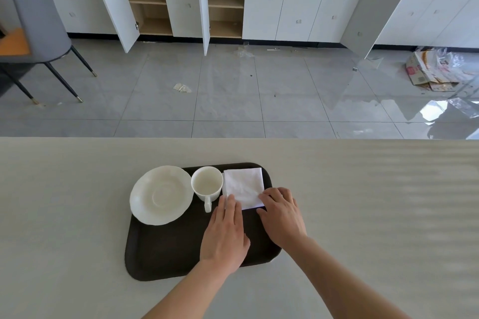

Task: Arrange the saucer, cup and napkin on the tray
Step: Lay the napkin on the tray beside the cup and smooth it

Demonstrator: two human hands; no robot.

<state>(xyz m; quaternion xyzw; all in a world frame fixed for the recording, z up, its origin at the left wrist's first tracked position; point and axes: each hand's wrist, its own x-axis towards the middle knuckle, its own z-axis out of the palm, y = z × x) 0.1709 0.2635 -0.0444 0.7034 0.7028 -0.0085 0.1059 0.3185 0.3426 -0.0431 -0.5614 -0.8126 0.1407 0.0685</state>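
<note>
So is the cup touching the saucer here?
Cannot tell. In the head view the cup stands on the tray right beside the saucer; their rims meet or overlap in the image, with no gap or contact plainly shown.

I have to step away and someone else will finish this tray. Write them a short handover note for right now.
Left hand: flat, fingertips on the napkin's near left edge.
Right hand: fingers resting on its near right corner.
Neither hand is gripping anything.
Saucer: on the tray's far left, overhanging the rim.
Cup: upright beside the saucer, handle toward you, not on it.
Napkin: folded, far right of tray.
Done: all three are on the tray.
Left: probably centre the saucer and set the cup on it.
</note>
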